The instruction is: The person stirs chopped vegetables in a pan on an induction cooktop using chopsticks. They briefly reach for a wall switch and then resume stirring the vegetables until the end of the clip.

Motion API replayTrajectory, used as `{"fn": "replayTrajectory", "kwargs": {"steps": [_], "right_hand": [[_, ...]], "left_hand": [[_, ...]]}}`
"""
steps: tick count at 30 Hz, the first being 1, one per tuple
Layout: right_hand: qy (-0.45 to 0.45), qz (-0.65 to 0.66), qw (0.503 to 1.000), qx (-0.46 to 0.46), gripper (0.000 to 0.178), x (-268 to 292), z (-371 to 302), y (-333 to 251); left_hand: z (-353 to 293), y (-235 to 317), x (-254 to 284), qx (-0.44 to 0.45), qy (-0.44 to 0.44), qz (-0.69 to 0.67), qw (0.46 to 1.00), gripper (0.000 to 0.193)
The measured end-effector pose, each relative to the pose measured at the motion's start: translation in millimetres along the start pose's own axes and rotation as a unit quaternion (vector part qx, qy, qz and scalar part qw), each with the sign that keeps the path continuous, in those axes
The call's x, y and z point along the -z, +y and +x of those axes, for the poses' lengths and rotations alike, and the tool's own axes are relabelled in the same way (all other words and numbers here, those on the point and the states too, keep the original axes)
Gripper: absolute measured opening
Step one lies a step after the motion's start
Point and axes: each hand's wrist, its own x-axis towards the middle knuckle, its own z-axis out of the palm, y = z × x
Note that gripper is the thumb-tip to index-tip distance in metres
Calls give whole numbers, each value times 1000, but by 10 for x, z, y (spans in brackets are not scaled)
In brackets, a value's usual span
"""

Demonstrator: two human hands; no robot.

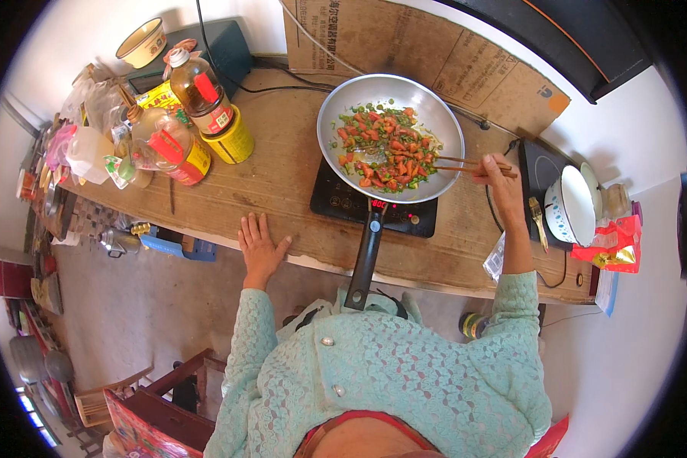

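Note:
My right hand [502, 182] grips a pair of wooden chopsticks [458, 164], whose tips reach into chopped tomatoes and green vegetables [393, 149]. This food lies in a wide grey frying pan [454, 122] on a black induction cooker [324, 200] with a lit red display. The pan's black handle [366, 252] points toward me, past the table's front edge. My left hand [259, 243] rests flat on the near edge of the table, left of the handle, fingers spread and holding nothing.
On the left stand a dark sauce bottle [198, 88], an oil bottle [164, 145], a yellow tin [233, 137] and bags. At right, a white enamel basin [571, 206], a brush [539, 221] and a red packet [614, 243] sit by a second cooktop [542, 164]. Cardboard [420, 57] lines the wall.

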Motion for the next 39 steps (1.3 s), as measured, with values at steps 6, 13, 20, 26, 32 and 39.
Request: {"fn": "replayTrajectory", "kwargs": {"steps": [6,13,20,26,32,39], "right_hand": [[-52,103,993,3,28,-705,-171,53],[-168,65,978,101,23,-845,-176,92],[-98,70,992,33,23,-160,-143,-61],[-216,-3,970,107,22,-302,-207,-1],[-53,101,989,93,24,-269,-10,200],[3,-89,990,112,29,-199,191,545]], "left_hand": [[23,9,12,-1,-6,3,1000,85],[21,-39,-41,-11,8,-4,1000,84],[11,12,7,-4,8,-11,1000,84],[20,24,4,-2,0,-4,1000,84],[11,-17,-11,7,0,-8,1000,84],[19,49,26,3,-8,-18,1000,85]]}}
